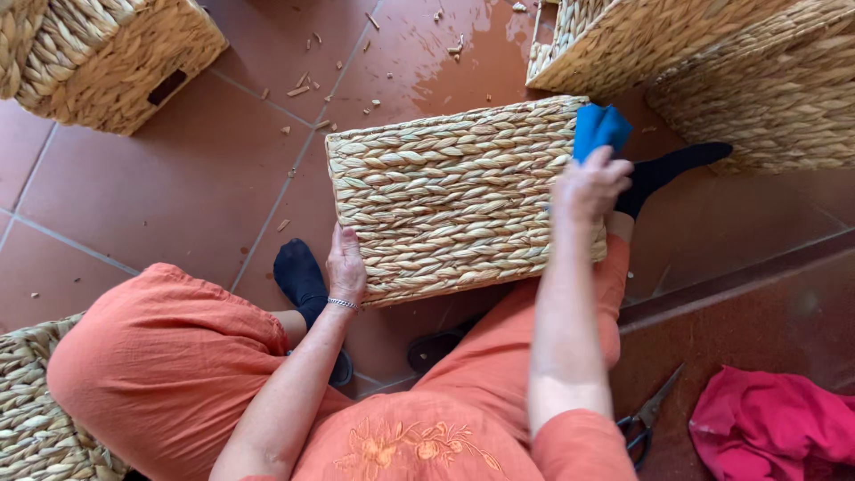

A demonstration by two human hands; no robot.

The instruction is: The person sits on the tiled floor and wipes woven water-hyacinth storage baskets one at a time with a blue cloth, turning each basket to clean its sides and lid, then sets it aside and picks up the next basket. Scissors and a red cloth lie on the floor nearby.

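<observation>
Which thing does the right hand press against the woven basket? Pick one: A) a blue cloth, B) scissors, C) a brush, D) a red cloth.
A: the right hand holds a blue cloth at the far edge of the woven basket, while the scissors lie on the floor.

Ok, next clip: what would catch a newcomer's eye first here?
The woven basket lying on its side at centre, over the seated person's orange-clad legs. The left hand steadies its lower left corner, and the right hand presses a bright blue cloth at its upper right corner. More baskets crowd the frame's corners, with scissors and a pink cloth on the tiles at lower right.
</observation>
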